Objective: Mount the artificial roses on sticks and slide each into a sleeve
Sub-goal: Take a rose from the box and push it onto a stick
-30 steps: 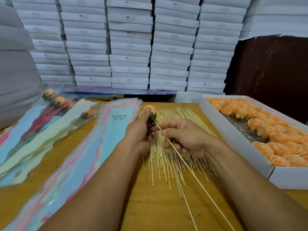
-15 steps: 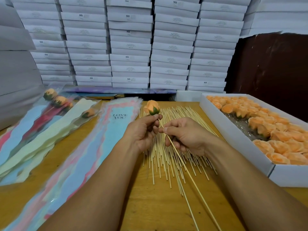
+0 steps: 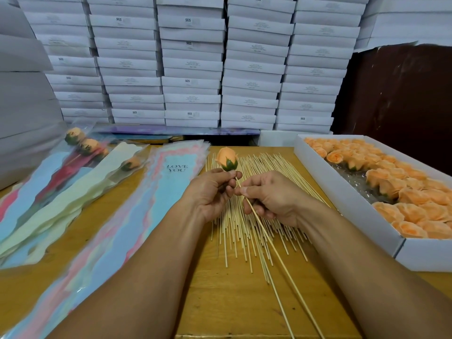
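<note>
While the left hand [image 3: 212, 189] pinches the stick just under the green base of an orange rose [image 3: 226, 158], the right hand [image 3: 270, 196] pinches the same stick [image 3: 274, 245] a little lower, thumb and forefinger closed on it and the other fingers curled beneath. Both grips are closed on the stick, the two hands almost touching at the fingertips. The rose sits upright at the stick's top, above the left thumb, and the stick runs down and to the right, its free end leaving the bottom edge of the view.

Under the hands lies a loose pile of bare sticks [image 3: 247, 231], fanned out on the wooden counter [image 3: 220, 302]. Just left of the pile lies a stack of pastel sleeves [image 3: 151, 204], the top one printed "LOVE YOU". Further left, more sleeves overlap, and several already hold roses on sticks, the sleeved roses [image 3: 84, 144] pointing toward the back. On the right a white box [image 3: 347, 214] holds rows of orange rose heads [image 3: 413, 199], with a patch of clear plastic liner showing among them. Behind the counter, flat white cartons [image 3: 190, 59] are stacked high, some marked "SGS", and a dark brown panel [image 3: 403, 94] stands at the right.
</note>
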A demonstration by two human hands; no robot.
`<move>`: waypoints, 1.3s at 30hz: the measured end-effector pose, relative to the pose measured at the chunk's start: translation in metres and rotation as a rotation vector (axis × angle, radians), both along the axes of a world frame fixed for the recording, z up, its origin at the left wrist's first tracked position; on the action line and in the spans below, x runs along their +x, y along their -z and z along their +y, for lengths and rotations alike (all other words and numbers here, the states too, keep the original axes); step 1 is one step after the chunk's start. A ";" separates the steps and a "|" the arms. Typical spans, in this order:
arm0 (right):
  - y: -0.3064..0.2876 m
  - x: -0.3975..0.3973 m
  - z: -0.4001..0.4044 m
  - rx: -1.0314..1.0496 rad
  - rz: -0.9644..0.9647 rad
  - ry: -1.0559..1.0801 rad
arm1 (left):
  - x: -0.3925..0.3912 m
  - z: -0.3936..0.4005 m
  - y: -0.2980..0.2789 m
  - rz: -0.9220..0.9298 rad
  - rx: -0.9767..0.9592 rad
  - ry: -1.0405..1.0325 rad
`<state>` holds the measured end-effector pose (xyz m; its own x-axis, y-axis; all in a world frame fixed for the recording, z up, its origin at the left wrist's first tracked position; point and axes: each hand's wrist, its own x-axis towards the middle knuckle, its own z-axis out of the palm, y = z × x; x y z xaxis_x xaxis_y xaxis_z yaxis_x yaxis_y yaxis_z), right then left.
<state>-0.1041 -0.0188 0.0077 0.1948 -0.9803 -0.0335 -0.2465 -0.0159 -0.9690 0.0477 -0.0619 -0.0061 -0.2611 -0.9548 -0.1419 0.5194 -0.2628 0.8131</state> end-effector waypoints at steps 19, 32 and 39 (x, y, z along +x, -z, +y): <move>0.004 -0.005 -0.006 0.181 -0.159 -0.028 | -0.005 0.003 0.005 0.009 0.045 -0.031; 0.006 -0.013 -0.012 0.232 -0.303 0.029 | -0.016 0.003 0.003 -1.112 -0.366 -0.561; 0.006 -0.014 -0.014 0.233 -0.340 0.044 | -0.029 0.007 -0.031 -1.966 -0.515 -0.001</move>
<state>-0.1181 -0.0325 0.0015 0.1911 -0.9617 -0.1966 0.0923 0.2170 -0.9718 0.0191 -0.0546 0.0250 -0.1231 -0.9909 0.0548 -0.9805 0.1299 0.1472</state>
